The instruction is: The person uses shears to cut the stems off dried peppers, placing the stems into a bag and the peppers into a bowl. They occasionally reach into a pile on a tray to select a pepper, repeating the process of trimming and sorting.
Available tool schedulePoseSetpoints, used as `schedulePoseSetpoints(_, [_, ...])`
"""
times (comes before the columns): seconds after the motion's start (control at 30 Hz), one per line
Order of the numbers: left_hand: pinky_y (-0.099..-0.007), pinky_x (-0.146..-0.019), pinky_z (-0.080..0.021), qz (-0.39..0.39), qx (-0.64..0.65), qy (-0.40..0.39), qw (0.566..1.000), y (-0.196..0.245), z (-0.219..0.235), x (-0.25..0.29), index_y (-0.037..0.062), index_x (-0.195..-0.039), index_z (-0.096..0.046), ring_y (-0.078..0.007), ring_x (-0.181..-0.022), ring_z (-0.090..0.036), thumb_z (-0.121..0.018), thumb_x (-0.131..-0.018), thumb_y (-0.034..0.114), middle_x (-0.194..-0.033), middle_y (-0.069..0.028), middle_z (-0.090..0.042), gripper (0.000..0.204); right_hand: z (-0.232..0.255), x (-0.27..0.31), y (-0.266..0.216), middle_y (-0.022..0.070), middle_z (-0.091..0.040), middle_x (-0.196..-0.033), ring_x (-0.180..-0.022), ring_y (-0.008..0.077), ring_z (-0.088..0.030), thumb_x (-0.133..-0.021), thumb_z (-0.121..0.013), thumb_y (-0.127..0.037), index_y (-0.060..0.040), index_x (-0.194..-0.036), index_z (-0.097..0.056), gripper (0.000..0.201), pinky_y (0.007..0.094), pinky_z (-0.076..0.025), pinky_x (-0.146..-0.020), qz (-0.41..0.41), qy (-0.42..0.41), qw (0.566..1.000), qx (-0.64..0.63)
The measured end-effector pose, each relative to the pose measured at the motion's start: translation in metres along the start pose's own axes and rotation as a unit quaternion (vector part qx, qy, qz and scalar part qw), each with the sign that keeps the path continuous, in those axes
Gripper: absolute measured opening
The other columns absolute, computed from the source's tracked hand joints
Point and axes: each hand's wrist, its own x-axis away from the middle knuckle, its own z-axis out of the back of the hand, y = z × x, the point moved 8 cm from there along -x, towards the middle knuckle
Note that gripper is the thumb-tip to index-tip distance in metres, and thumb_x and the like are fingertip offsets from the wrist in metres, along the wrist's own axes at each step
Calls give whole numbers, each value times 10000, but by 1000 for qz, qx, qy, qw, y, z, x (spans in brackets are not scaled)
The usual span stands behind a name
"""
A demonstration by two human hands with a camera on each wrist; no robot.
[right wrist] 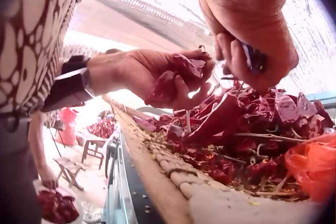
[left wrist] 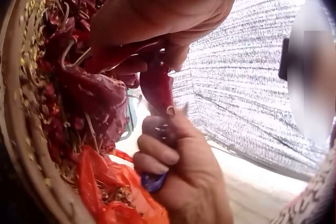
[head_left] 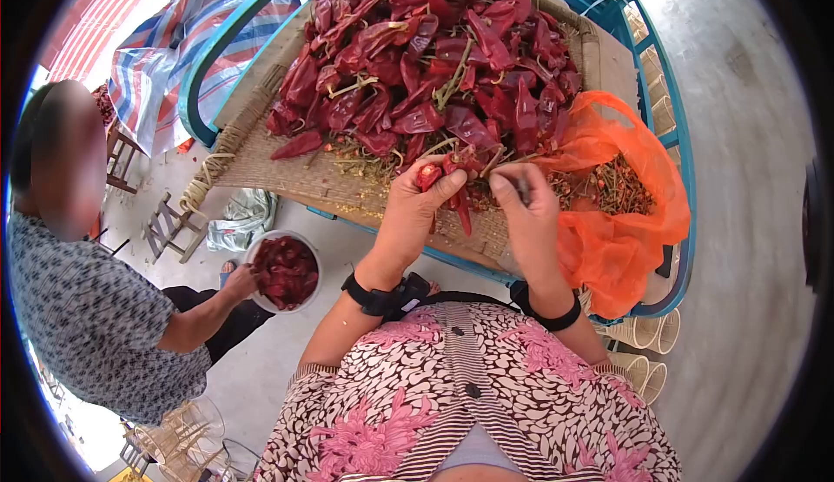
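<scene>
Dried red peppers (head_left: 427,177) sit over the near edge of the woven mat (head_left: 291,169), pinched between the left hand's (head_left: 404,221) thumb and fingers. They look light, with thin, slick, crushable skins, so a soft hold near the stem end should suit. Close by, the right hand (head_left: 532,221) curls round a small blue-handled tool (right wrist: 254,58). Beyond lies the heaped pile (head_left: 417,56); an orange mesh bag (head_left: 665,195) drapes the near right corner.
</scene>
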Motion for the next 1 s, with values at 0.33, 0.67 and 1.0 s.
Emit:
schedulePoseSetpoints(0.33, [-210, -597, -467, -61, -114, -61, 990, 18, 8, 4, 26, -1099, -626, -61, -706, -546, -693, -883, 76, -918, -9, -603, 232, -38, -8, -38, 29, -573, -889, -769, 118, -552, -822, -712, -8, -28, -937, -677, 122, 251, -443, -671, 82, -27, 991, 105])
schedulePoseSetpoints(0.67, [-205, -417, -388, -100, -247, -73, 961, 41, 7, 11, 61, -1062, -613, -38, -539, -484, -647, -932, 164, -740, 28, -570, 169, -52, 1, -58, 29, -601, -889, -652, 117, -575, -864, -668, -23, -30, -956, -616, 106, 245, -473, -568, 212, -53, 952, 216])
schedulePoseSetpoints(1.0, [-197, -485, -415, 3, -165, -155, 974, 41, 1, 17, 49, -1001, -634, -40, -661, -526, -674, -907, 134, -824, 23, -602, 133, -50, 4, -11, -28, -583, -765, -441, 24, -377, -928, -643, -147, -59, -978, -618, 104, 202, -285, -411, -259, -130, 905, -311])
